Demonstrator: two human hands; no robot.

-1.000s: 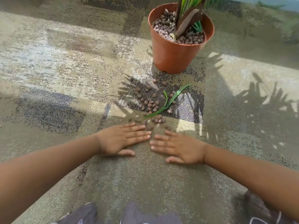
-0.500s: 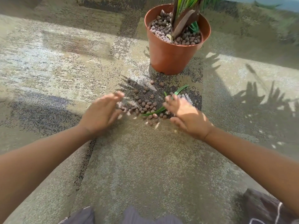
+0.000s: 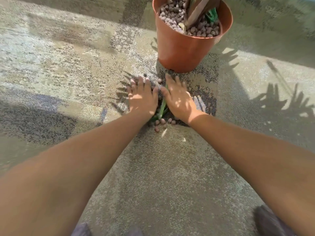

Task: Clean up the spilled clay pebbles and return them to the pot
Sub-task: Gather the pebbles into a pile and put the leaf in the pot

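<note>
Both hands, the left hand [image 3: 142,97] and right hand [image 3: 179,99], lie flat with fingers spread, holding nothing, on the small, light, rolly pebbles [image 3: 162,122] on the floor [image 3: 162,176] by the pot [image 3: 184,51], so scoop from underneath.

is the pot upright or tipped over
Upright. The pot stands on its base on the floor, rim up, with clay pebbles and the plant inside.

No legible text or labels.
</note>
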